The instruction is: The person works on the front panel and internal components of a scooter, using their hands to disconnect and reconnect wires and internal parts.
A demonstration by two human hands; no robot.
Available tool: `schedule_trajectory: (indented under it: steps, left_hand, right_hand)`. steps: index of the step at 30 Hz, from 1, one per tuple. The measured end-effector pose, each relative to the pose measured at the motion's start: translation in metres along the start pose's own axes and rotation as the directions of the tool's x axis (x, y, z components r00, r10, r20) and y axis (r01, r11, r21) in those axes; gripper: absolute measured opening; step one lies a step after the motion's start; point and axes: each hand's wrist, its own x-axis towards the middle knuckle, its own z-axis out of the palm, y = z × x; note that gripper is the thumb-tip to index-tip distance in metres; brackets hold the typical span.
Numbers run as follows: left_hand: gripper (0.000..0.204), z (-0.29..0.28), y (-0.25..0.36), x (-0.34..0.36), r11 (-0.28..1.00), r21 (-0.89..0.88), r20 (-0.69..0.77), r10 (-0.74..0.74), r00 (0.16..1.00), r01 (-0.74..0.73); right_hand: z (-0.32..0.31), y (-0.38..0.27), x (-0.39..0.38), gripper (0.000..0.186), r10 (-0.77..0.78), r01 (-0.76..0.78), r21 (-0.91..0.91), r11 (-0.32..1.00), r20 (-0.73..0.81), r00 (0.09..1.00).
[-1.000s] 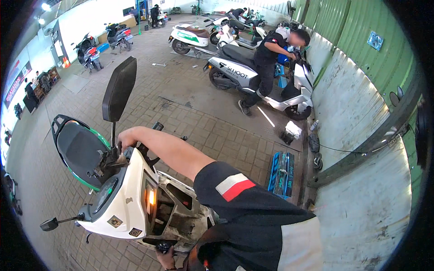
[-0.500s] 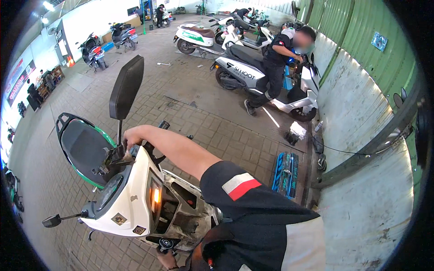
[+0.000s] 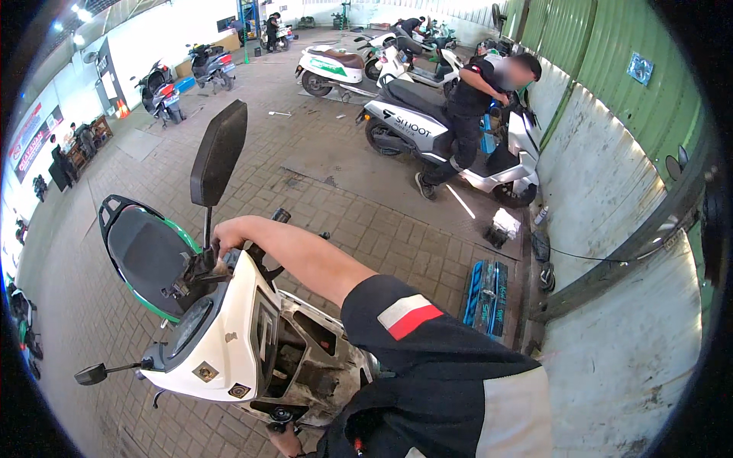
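Note:
A white scooter [image 3: 202,365] stands in front of me with its front panel off, baring a dirty inner frame [image 3: 324,374]. My right arm stretches across to the handlebar area, where my right hand [image 3: 227,235] is closed at the grip below a tall black mirror [image 3: 219,156]; its fingertips are partly hidden. Low at the front opening, my left hand [image 3: 285,441] is closed on a round black part [image 3: 282,414], its fingers mostly behind it. Beside the opening, the lamp unit [image 3: 264,333] is unlit.
A blue-and-black toolbox [image 3: 485,298] lies on the paving to my right, near a metal wall [image 3: 611,336]. Beyond, a co-worker [image 3: 466,114] bends over a silver scooter [image 3: 416,122]. More scooters and people are farther back. The scooter's other mirror [image 3: 92,374] juts out left.
The orange light in the white scooter's lamp unit has gone from lit to unlit. Both my hands stay in nearly the same places; the view has shifted slightly.

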Motion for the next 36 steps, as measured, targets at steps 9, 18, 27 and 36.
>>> schedule_trajectory:
  steps: [9,18,27,36]
  left_hand:
    - [0.057,0.001,0.005,-0.003,0.980,-0.199,0.155,0.001,0.988,0.030]
    - [0.060,-0.008,0.001,-0.002,0.994,-0.040,0.140,-0.096,0.985,0.102]
    - [0.050,-0.012,-0.012,0.001,0.995,-0.079,0.189,-0.048,0.981,0.064]
    - [0.042,0.001,0.023,-0.012,0.994,-0.104,0.180,-0.014,0.984,0.033]
  right_hand:
    - [0.000,0.030,0.013,0.035,-0.112,0.117,-0.204,0.972,0.032,0.993]
    - [0.006,0.014,0.014,0.038,-0.001,0.002,-0.069,0.998,0.019,1.000]
    - [0.005,0.009,0.014,0.041,-0.049,0.049,0.007,0.999,0.037,0.998]
    - [0.002,0.030,0.011,0.034,0.010,-0.009,-0.061,0.998,0.022,1.000]
